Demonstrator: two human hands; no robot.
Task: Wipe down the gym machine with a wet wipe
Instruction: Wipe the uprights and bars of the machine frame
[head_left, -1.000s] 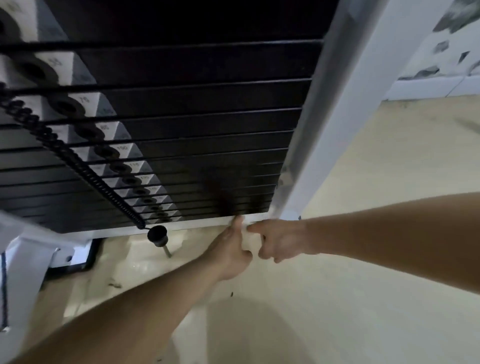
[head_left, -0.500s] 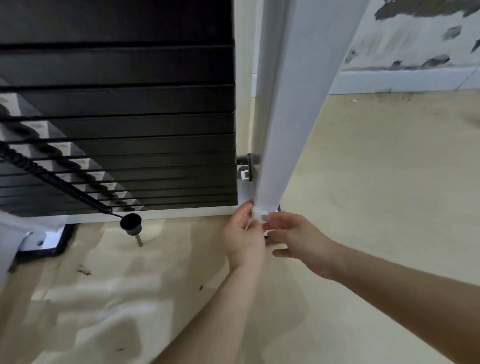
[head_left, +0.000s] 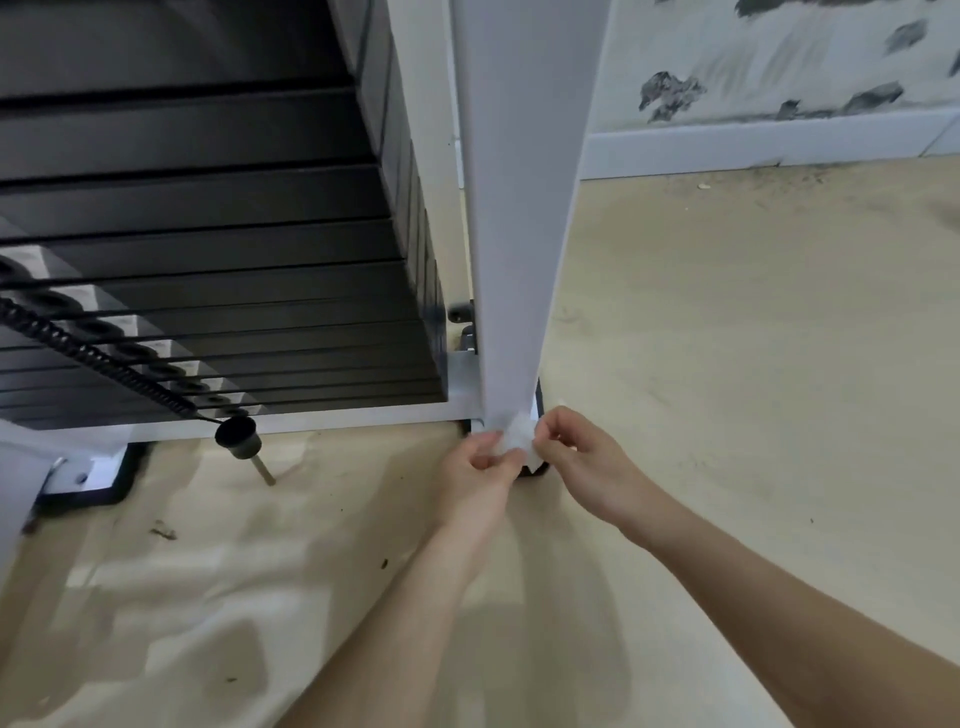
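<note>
The gym machine has a white upright post (head_left: 519, 218) and a black weight stack (head_left: 218, 270) to its left, resting on a white base bar (head_left: 363, 415). A small crumpled white wet wipe (head_left: 517, 437) sits at the foot of the post. My left hand (head_left: 480, 470) pinches the wipe from the left. My right hand (head_left: 582, 457) pinches it from the right with thumb and fingers. Both hands are low, just in front of the post's black foot.
A black selector pin (head_left: 238, 437) hangs on a coiled black cord (head_left: 88, 358) in front of the stack. A white bracket on a black foot pad (head_left: 88, 478) is at the left. Beige floor (head_left: 753, 415) spreads right to a white skirting board (head_left: 753, 143).
My view swung left to right, so the post now stands in the middle. Both hands stayed at the post's foot and drew slightly apart, with the wipe now showing between them.
</note>
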